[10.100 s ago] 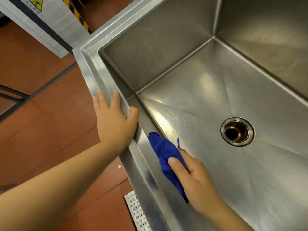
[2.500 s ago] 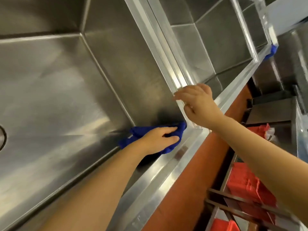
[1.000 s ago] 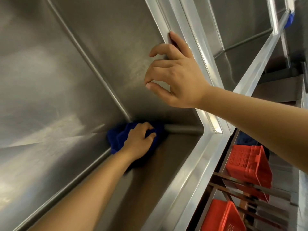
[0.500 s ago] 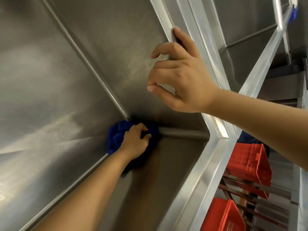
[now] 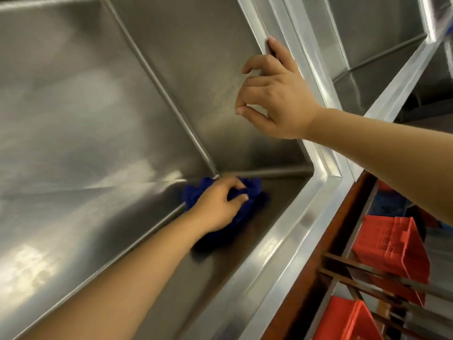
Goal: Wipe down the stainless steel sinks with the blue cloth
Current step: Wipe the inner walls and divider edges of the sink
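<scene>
The blue cloth [image 5: 253,192] is bunched in the near right bottom corner of the large stainless steel sink [image 5: 85,106]. My left hand [image 5: 218,207] reaches down into the basin and is closed on the cloth, pressing it where floor and walls meet. My right hand [image 5: 277,99] is up at the sink's right wall, its index fingertip on the raised rim [image 5: 316,155] that divides the two basins. Its other fingers are loosely curled and it holds nothing. A second steel sink [image 5: 362,28] lies beyond that rim at the upper right.
Red plastic crates [image 5: 392,244] sit on a metal rack [image 5: 367,273] below and to the right of the sink's front edge, with another crate [image 5: 348,322] lower down. Red floor shows beside the rack.
My left hand has shifted the cloth slightly right, deeper into the corner. My right hand stays on the divider rim. The view has moved a little closer.
</scene>
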Demonstrator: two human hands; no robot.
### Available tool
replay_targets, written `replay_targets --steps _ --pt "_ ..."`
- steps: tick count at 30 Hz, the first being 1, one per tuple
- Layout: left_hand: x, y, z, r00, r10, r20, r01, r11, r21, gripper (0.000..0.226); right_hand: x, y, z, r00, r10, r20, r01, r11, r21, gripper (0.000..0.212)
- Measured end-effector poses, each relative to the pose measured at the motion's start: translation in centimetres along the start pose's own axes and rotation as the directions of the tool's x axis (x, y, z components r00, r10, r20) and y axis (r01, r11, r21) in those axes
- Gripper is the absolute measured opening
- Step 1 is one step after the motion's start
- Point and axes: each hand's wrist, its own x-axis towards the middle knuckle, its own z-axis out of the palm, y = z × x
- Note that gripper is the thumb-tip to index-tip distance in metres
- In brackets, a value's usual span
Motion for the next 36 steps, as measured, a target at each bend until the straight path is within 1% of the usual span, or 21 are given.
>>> replay_targets --steps 4,6,8,10,12,14,18,20,23,26,28,30,31,33,34,36 --pt "-6.0 3.4 -1.4 0.995 0.069 0.069 -0.067 0.997 -0.025 0.006 -2.5 -2.9 -1.0 0.993 0.113 0.045 -0.117 0.988 0.098 0.028" --pt "-7.9 4.3 -1.6 0.991 0.109 0.076 -0.106 0.994 -0.040 0.005 -5.2 -5.3 -1.7 0.982 0.185 0.047 -0.190 0.966 0.176 0.030" --pt "-8.8 4.5 -1.5 0.990 0.130 0.055 -0.127 0.991 -0.050 0.005 -8.3 -7.4 -1.8 0.963 0.258 0.082 -0.270 0.923 0.274 0.033" --pt "-8.6 3.8 -1.3 0.994 0.107 0.029 -0.106 0.994 -0.022 0.008 -10.0 -9.3 -1.5 0.950 0.270 0.156 -0.309 0.878 0.366 0.036" --pt "-8.1 3.1 -1.3 0.999 0.052 -0.001 -0.052 0.998 0.033 0.010 -9.9 -10.4 -1.1 0.933 0.285 0.219 -0.353 0.842 0.408 0.041" --pt "-8.5 3.0 -1.4 0.999 0.035 -0.006 -0.035 0.998 0.044 0.010 -9.3 -10.7 -1.1 0.920 0.317 0.229 -0.388 0.818 0.424 0.044" --pt "-11.0 3.1 -2.1 0.993 0.117 0.033 -0.116 0.993 -0.035 0.009 -8.4 -11.2 -0.6 0.935 0.302 0.186 -0.354 0.818 0.453 0.043" --pt "-11.1 2.1 -2.3 0.992 0.120 0.042 -0.119 0.992 -0.031 0.008 -8.2 -11.6 -0.4 0.923 0.344 0.172 -0.384 0.800 0.460 0.043" --pt "-9.4 -0.7 -2.8 0.999 0.031 0.034 -0.032 0.999 0.029 0.008 -8.1 -11.9 -0.1 0.914 0.384 0.130 -0.399 0.796 0.456 0.044" --pt "-7.5 -4.2 -3.2 0.993 -0.111 -0.036 0.113 0.991 0.076 0.006 -8.1 -11.7 0.0 0.920 0.376 0.112 -0.382 0.792 0.476 0.044" --pt "-7.4 -4.7 -3.3 0.989 -0.138 -0.044 0.141 0.988 0.069 0.006 -7.9 -11.7 -0.1 0.922 0.373 0.107 -0.376 0.789 0.485 0.045" --pt "-8.3 -3.6 -3.3 0.997 -0.083 -0.010 0.083 0.996 0.011 0.007 -7.9 -11.7 -0.2 0.925 0.363 0.108 -0.367 0.788 0.494 0.045" --pt "-9.0 -2.9 -3.3 1.000 -0.024 0.012 0.025 0.999 -0.024 0.009 -7.9 -11.7 -0.3 0.928 0.354 0.112 -0.361 0.790 0.495 0.046" --pt "-10.1 -1.9 -3.1 0.996 0.082 0.042 -0.080 0.996 -0.037 0.012 -7.8 -11.7 -0.2 0.929 0.347 0.131 -0.365 0.794 0.486 0.046" --pt "-10.1 -2.0 -3.0 0.993 0.104 0.048 -0.102 0.994 -0.032 0.012 -7.8 -11.8 -0.2 0.927 0.349 0.141 -0.372 0.792 0.484 0.045" --pt "-9.3 -3.2 -3.1 0.995 0.094 0.036 -0.093 0.996 -0.015 0.011 -7.9 -11.7 -0.2 0.924 0.356 0.143 -0.378 0.784 0.493 0.044"
